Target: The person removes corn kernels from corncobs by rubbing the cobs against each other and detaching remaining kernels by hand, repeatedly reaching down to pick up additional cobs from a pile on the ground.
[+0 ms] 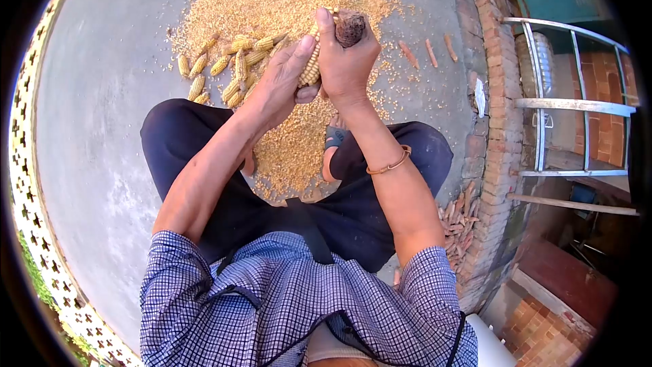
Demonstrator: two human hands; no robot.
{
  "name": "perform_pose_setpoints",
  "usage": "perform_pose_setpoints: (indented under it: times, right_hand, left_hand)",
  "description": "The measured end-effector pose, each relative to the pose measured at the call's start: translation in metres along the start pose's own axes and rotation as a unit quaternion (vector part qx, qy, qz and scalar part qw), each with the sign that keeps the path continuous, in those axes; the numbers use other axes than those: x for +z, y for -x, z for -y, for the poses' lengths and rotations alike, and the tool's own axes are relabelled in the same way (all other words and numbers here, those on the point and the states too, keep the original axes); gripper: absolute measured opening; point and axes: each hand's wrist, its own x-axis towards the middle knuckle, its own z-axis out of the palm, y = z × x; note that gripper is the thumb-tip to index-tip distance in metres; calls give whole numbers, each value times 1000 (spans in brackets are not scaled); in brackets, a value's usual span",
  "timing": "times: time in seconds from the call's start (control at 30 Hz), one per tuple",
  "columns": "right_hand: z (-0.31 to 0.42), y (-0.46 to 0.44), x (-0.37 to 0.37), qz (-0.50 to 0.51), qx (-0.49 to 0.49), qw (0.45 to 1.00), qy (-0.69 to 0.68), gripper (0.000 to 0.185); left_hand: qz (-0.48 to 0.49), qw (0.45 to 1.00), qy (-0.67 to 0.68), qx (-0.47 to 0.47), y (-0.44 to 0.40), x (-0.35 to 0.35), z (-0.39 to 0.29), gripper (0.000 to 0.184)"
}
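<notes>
Two hands, the left (pixel 345 61) curled round a dark-ended piece (pixel 350 29), the right (pixel 282 78) partly closed against a corn cob (pixel 311 68), meet above loose kernels (pixel 288 149).

l hand (pixel 282 81) on lower end of corn cob (pixel 310 68), r hand (pixel 346 61) round upper part, dark rough piece (pixel 350 29) in its grip too. loose kernels (pixel 272 0) spread on grey floor (pixel 102 95), also btwn feet. whole cobs (pixel 241 64) piled nr l hand. bare cobs (pixel 460 228) heaped by brick wall (pixel 499 115), r side.
</notes>
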Motion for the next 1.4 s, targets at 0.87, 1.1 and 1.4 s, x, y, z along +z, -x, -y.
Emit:
perform_pose_setpoints:
  times: [0.87,1.1,1.4]
  right_hand:
    - [5,-13,-9,80,215,950,-213,34]
    - [11,0,3,-32,168,971,-168,26]
    - [9,-12,-18,29,156,976,-148,30]
  left_hand:
    - [-78,993,-71,48,-10,-8,0,46]
    - [-138,893,-348,250,-11,-2,19,37]
    - [2,997,61,-54,8,-3,-20,47]
